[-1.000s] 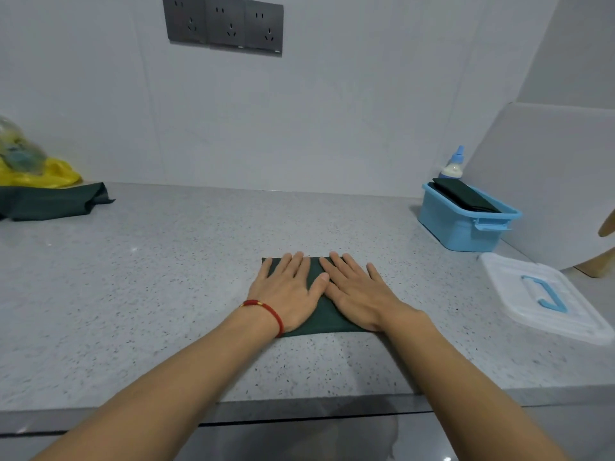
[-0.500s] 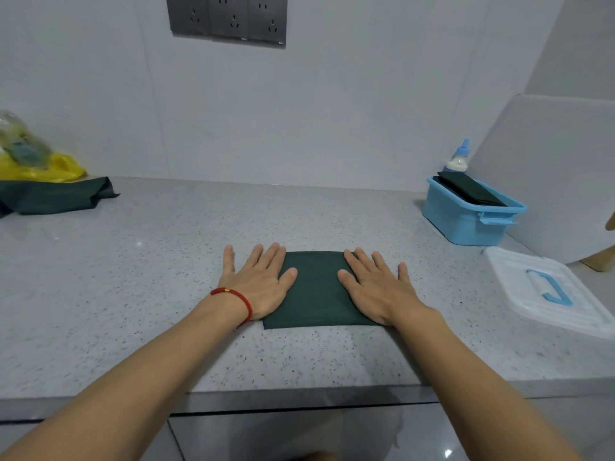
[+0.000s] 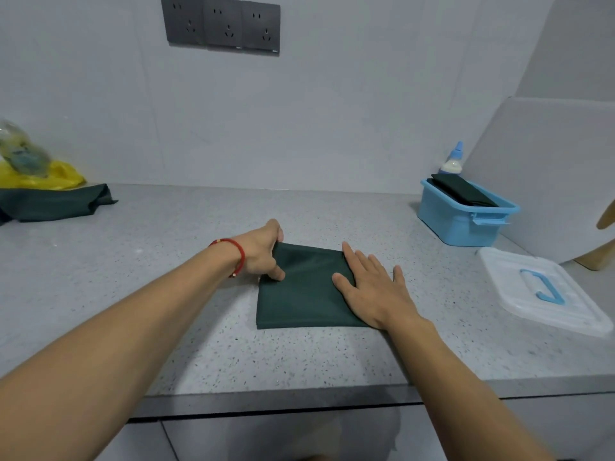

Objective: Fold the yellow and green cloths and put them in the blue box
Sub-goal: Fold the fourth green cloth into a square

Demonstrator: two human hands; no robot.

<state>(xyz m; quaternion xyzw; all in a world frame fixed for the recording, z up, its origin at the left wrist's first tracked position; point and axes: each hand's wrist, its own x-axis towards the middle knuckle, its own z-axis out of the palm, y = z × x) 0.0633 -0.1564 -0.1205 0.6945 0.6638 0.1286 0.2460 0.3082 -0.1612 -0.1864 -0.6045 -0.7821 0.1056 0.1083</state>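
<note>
It looked like a home kitchen or utility corner. A speckled stone countertop (image 3: 133,294) met a plain white wall carrying a row of dark sockets (image 3: 223,26), with cabinet fronts (image 3: 266,440) below.

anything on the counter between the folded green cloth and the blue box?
In the head view, only bare speckled counter lies between the green cloth and the blue box.

Folded cloth (image 3: 304,291): dark green, plain; second dark green cloth (image 3: 56,202) at far left beside a yellow one (image 3: 50,178). Counter (image 3: 166,327): light grey, dark-speckled. Box (image 3: 462,224): light blue; lid (image 3: 545,291): translucent white, blue handle; wristband (image 3: 238,249): red.
</note>
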